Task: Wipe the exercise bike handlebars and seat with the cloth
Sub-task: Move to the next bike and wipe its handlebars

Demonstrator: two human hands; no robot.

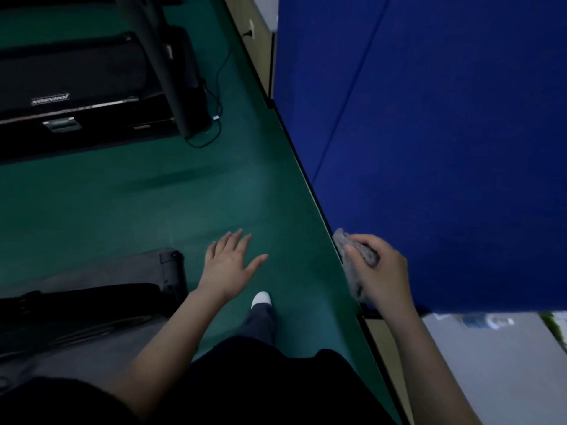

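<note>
**Evidently in transit: cloth in hand, bike not in sight**

Head view: the person is walking along a green floor (153, 194), one white shoe (261, 299) stepping forward. Taking the blue partition (445, 133) as landmark: the right hand (380, 271) is hanging just beside its lower edge, fingers clamped around a bunched grey cloth (352, 265). The left hand (230, 265) is hovering well clear of the partition over the floor, fingers spread, holding nothing. A treadmill (76, 87) is standing far across from the partition; a dark machine base (92, 296) is lying nearer, unidentifiable. No handlebars or seat showing. Judgement: wiping not started; next move calls for reaching the bike.
</note>
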